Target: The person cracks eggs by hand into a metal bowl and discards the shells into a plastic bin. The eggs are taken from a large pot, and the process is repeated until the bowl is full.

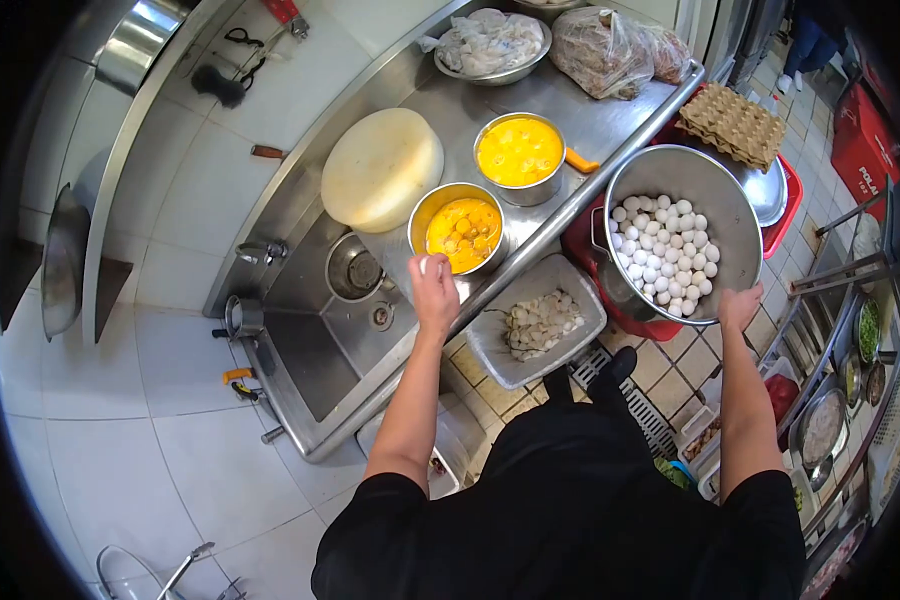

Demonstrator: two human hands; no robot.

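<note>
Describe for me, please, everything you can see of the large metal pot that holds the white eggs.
The large metal pot is round, deep and open-topped, silvery grey like steel, with smooth walls and a thin rim. A loop handle shows on its left side. Many white eggs cover its floor, leaving much of the inner wall bare. It stands beside the metal counter, above something red. The person's right hand is at the rim; its exact grip is unclear.

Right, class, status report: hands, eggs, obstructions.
Left hand beside nearer yolk pot, holding white egg or shell. Right hand gripping egg pot. Eggs inside. No visible obstruction.
</note>
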